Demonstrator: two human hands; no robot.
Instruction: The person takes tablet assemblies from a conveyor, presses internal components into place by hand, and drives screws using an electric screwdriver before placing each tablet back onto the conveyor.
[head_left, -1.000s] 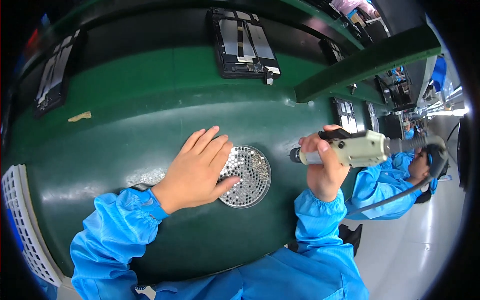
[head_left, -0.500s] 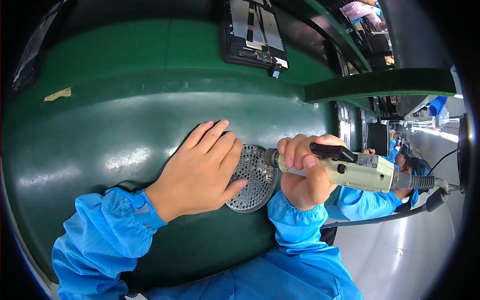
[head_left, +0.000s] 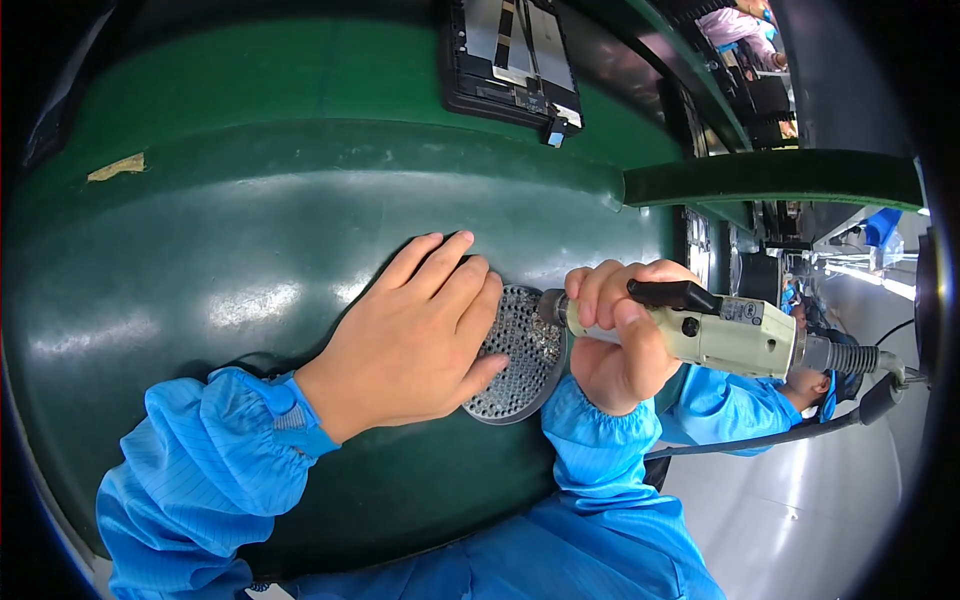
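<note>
Occupying a green worktable [head_left: 240,240]: one powered screwdriver [head_left: 735,338] and one perforated dish [head_left: 500,388]

Worktable: dark green, glossy; most of the view is filled by it, and pale glare is thrown back at left.

Beam [head_left: 780,182]: green; set at the far right.

Neighbouring person [head_left: 725,408]: clad in blue; partly hidden at right, behind the tool.

Opened device [head_left: 515,75]: flat, black-framed; placed on the far side, right of centre, with pale panels and a dark strip exposed.

Powered screwdriver: pale green, fitted with a black lever; held roughly level, its nose turned left over the dish's right side. The bit cannot be made out. A dark cable [head_left: 760,440] is seen below it.

Left hand [head_left: 400,350]: laid palm down at the dish's left side; fingers extended with slight gaps, thumb parted from them and reached over the dish.

Right hand [head_left: 625,345]: fingers curled snugly round the screwdriver's front barrel, thumb pressed along it.

Perforated dish: round, grey; set on the worktable between the hands.

Scrap [head_left: 116,168]: tan, torn; left at far left.

Small bright parts [head_left: 547,342]: gathered at the dish's right side, near the nose.
</note>
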